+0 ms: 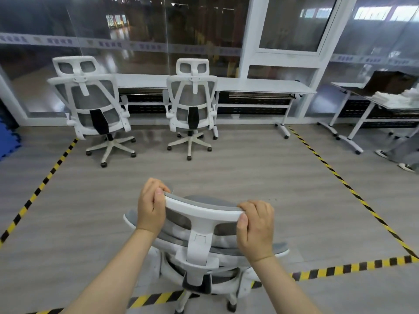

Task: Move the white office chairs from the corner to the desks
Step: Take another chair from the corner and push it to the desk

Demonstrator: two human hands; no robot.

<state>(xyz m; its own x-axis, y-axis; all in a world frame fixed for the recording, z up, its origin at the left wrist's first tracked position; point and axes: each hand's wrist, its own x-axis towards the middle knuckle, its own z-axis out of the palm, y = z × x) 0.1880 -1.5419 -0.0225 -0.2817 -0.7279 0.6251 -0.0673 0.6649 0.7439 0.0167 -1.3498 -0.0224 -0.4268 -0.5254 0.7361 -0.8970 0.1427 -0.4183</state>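
Three white office chairs are counted. The nearest chair is gripped by its headrest at both ends: the left hand is closed around the left end with the thumb laid on the top edge, and the right hand is closed around the right end, thumb pressed against the rim. This chair's base is seen below the hands, over a strip of yellow-and-black floor tape.

Two further chairs are placed well beyond the hands, backs turned toward the camera: the left chair ahead and to the left of the left hand, and the middle chair straight ahead. Both are drawn up to one long white desk along the glass wall.

A second desk is seen far beyond and to the right of the right hand, with white items piled on it. Two shoes of another person are seen at the right edge.
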